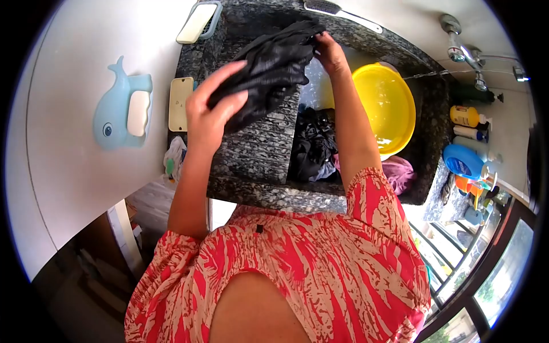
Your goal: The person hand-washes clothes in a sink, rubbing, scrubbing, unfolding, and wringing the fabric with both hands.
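A bunched black cloth (271,71) hangs between my two hands above the ridged stone washboard (251,151). My left hand (214,108) grips its lower left end, thumb and fingers on either side of the fabric. At the upper right end, my right hand (331,54) pinches the cloth's edge. Below my right forearm, dark wet clothes (313,143) lie in the sink beside the washboard. A yellow basin (386,108) with water in it stands to their right, and a mauve cloth (398,174) lies just below the basin.
A brush (349,18) lies on the sink's far rim. Soap bars (196,24) (181,104) sit along the left edge, and a blue whale soap holder (111,117) is further left. Taps (456,51) are at upper right, with bottles (464,116) and a blue container (463,161) below.
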Demonstrator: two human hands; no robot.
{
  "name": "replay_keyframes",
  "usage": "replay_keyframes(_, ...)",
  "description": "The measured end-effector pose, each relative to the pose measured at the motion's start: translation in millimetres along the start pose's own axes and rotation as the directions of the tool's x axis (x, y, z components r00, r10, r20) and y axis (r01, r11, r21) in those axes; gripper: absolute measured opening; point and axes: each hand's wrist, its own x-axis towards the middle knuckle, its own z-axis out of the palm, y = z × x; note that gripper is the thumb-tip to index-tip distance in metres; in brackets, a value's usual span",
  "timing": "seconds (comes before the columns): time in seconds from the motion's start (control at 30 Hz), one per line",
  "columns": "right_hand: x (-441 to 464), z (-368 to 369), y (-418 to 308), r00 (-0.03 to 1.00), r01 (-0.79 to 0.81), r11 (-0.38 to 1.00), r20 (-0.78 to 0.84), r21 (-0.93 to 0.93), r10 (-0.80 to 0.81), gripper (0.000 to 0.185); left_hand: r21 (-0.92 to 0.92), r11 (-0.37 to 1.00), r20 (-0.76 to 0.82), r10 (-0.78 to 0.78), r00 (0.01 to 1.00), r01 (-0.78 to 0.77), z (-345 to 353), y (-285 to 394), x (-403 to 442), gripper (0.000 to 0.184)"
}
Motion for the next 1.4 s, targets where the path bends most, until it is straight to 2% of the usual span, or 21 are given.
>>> replay_keyframes(0.07,-0.3,10.9,-1.0,0.999,0.006,0.999,0.044,0.048,-0.008,0.047,0.263,0.905,0.194,0.289,0.937,-0.333,-13.0,-14.7,-11.0,0.039)
replay_keyframes(0.17,-2.8,-4.9,14.1,0.945,-0.167,0.831,-0.326,-0.531,-0.018,0.044,0.510,0.834,0.327,0.040,0.944,-0.212,-9.5,-63.6,-39.1,0.039)
replay_keyframes(0.23,45.0,-91.7,75.9,0.856,-0.273,0.760,-0.509,-0.590,-0.087,0.044,0.686,0.708,0.339,-0.107,0.935,-0.168,-6.3,-128.3,-70.9,0.039)
replay_keyframes(0.3,-23.5,-67.2,64.5,0.802,-0.216,0.892,-0.593,-0.397,-0.070,0.044,0.831,0.528,0.363,-0.280,0.889,-0.173,-6.8,-155.9,-91.2,0.039)
replay_keyframes(0.37,-15.4,-110.4,122.1,0.727,-0.109,0.715,-0.546,-0.690,-0.416,0.039,0.837,0.517,0.379,-0.314,0.871,-0.178,-8.0,-146.0,-84.8,0.041)
replay_keyframes(0.4,-9.8,-137.3,150.8,0.756,-0.154,0.641,-0.508,-0.752,-0.413,0.037,0.841,0.514,0.379,-0.333,0.863,-0.171,-5.2,-138.9,-86.4,0.042)
replay_keyframes(0.47,-28.4,-99.1,130.9,0.785,-0.033,0.978,-0.611,-0.204,-0.101,0.034,0.854,0.447,0.369,-0.156,0.916,-0.268,-4.7,-137.5,-70.5,0.055)
replay_keyframes(0.5,-36.4,-78.2,113.7,0.856,0.018,0.996,-0.516,0.092,0.033,0.033,0.839,0.454,0.346,-0.021,0.938,-0.299,-1.4,-144.8,-61.5,0.059)
replay_keyframes(0.53,-45.8,-51.2,91.3,0.925,0.004,0.986,-0.374,0.170,0.060,0.031,0.823,0.457,0.320,0.116,0.940,-0.336,1.8,-153.8,-51.5,0.063)
replay_keyframes(0.57,-53.1,-21.9,67.7,0.979,-0.044,0.994,-0.205,-0.103,0.022,0.032,0.848,0.440,0.307,0.046,0.950,-0.296,4.0,-165.7,-44.9,0.080)
replay_keyframes(0.6,-60.7,7.9,43.7,0.999,0.006,0.930,-0.029,-0.368,-0.017,0.033,0.883,0.396,0.281,-0.016,0.960,-0.251,8.5,-176.1,-44.2,0.084)
replay_keyframes(0.67,-37.9,40.4,40.2,0.987,0.128,0.674,0.024,-0.728,-0.161,0.030,0.941,0.293,0.217,-0.138,0.966,-0.169,16.2,-188.8,-44.6,0.092)
replay_keyframes(0.77,6.9,38.1,61.0,0.952,0.256,-0.132,0.274,-0.958,-0.137,0.031,0.935,0.322,0.209,-0.174,0.962,-0.145,15.1,-191.9,-46.2,0.105)
replay_keyframes(0.8,5.6,53.3,44.7,0.969,0.244,-0.103,0.248,-0.964,-0.022,0.033,0.934,0.328,0.206,-0.163,0.965,-0.144,11.2,-192.5,-47.2,0.107)
replay_keyframes(0.87,26.5,60.0,18.4,0.993,-0.085,0.591,-0.016,-0.802,0.121,0.040,0.938,0.319,0.195,-0.173,0.965,-0.133,7.5,-192.7,-50.3,0.109)
replay_keyframes(0.93,49.7,44.6,2.1,0.995,-0.051,0.754,-0.096,-0.655,-0.016,0.051,0.936,0.329,0.193,-0.183,0.964,-0.125,6.2,-194.9,-52.9,0.110)
replay_keyframes(1.03,58.9,28.8,6.5,0.982,0.047,-0.103,0.065,-0.994,-0.178,0.066,0.917,0.382,0.207,-0.201,0.958,-0.118,2.8,-195.9,-50.6,0.110)
replay_keyframes(1.2,-17.9,36.3,87.0,0.936,0.263,-0.374,0.329,-0.889,-0.125,0.078,0.932,0.334,0.233,-0.250,0.940,-0.142,15.5,-183.8,-37.6,0.115)
replay_keyframes(1.23,-27.8,38.2,94.5,0.914,0.248,-0.302,0.325,-0.921,-0.244,0.075,0.934,0.311,0.260,-0.252,0.932,-0.177,16.3,-185.6,-33.9,0.116)
replay_keyframes(1.33,-45.5,48.9,78.6,0.995,0.029,-0.153,0.042,-0.988,-0.088,0.067,0.950,0.272,0.231,-0.288,0.929,-0.152,15.1,-196.8,-24.0,0.120)
replay_keyframes(1.4,-82.1,58.7,52.7,0.996,-0.040,0.243,-0.059,-0.969,-0.069,0.053,0.954,0.269,0.210,-0.286,0.935,-0.132,16.9,-205.3,-24.1,0.122)
